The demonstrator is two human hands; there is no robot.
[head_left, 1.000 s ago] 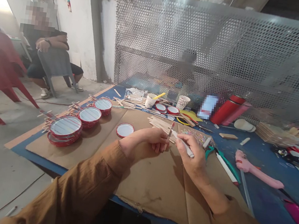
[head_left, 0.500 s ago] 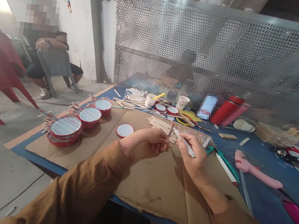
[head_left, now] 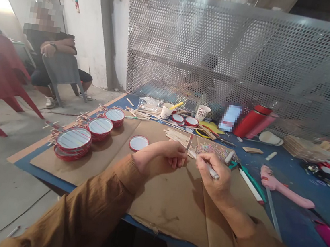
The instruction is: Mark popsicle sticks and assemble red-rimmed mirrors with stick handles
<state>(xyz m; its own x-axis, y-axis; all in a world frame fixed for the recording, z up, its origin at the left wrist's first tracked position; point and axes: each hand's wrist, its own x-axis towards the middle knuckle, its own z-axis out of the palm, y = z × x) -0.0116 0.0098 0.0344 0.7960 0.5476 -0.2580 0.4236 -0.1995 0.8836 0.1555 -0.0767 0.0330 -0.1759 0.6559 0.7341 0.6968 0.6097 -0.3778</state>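
Observation:
My left hand is closed round a flat wooden craft stick, held upright with its top end coloured red. In my right hand, a white marker pen is gripped between thumb and fingers. Its front end points toward the stick; I cannot tell whether it touches. Behind both hands lie loose craft sticks and a pile of small coloured rubber bands. A round red-rimmed disc with a white face rests on the cardboard, left of my left hand.
Stacked red-rimmed discs with sticks attached line the left side. Green-handled pliers and a pink glue gun lie at right. Paper cups, a red flask and a perforated metal screen stand behind. A person sits at far left.
My right hand has shifted slightly right and down with the marker pen, which now slants differently. My left hand stays nearly still on the stick.

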